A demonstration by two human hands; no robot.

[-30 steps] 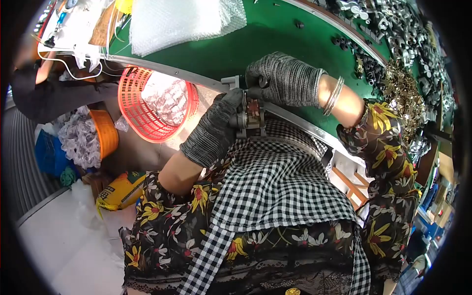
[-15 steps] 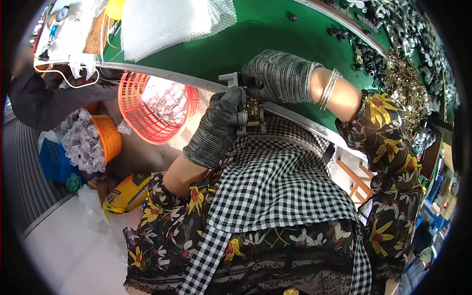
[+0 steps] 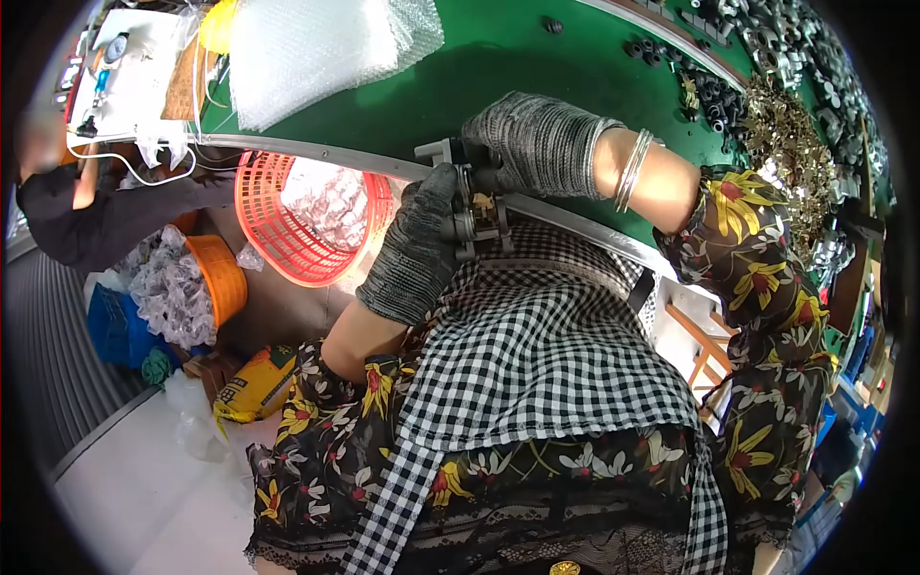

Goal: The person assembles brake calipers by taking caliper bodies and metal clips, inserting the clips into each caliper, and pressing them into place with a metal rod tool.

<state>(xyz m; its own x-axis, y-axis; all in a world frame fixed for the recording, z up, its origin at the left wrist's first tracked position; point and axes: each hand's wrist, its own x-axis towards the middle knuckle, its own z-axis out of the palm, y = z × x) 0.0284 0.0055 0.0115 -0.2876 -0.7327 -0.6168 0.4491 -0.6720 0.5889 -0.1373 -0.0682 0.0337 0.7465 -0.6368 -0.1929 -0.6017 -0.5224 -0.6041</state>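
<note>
A small grey metal assembly with brass-coloured pieces inside, carburetor-like in look, (image 3: 484,218) is held over the table's front edge. My left hand (image 3: 414,251), in a grey knitted glove, is closed round its left side, with the thumb on top. My right hand (image 3: 537,144), gloved the same way, is closed against the upper right of the assembly, by a dark round piece. Those fingertips are partly hidden, so I cannot tell just what they pinch. A pale metal end (image 3: 436,151) juts out at the top left of the assembly.
Bubble wrap (image 3: 316,57) lies on the green table (image 3: 422,105). Black fittings (image 3: 647,50), brass-coloured parts (image 3: 791,163) and grey metal parts (image 3: 815,77) lie to the right. Below the edge stand a red basket (image 3: 264,230) and an orange tub (image 3: 222,278). Another person (image 3: 81,216) is at the left.
The view has shifted slightly. Both hands keep hold of the assembly, nearly in the same pose. At the left, the other person has moved, and their head and forearm now show.
</note>
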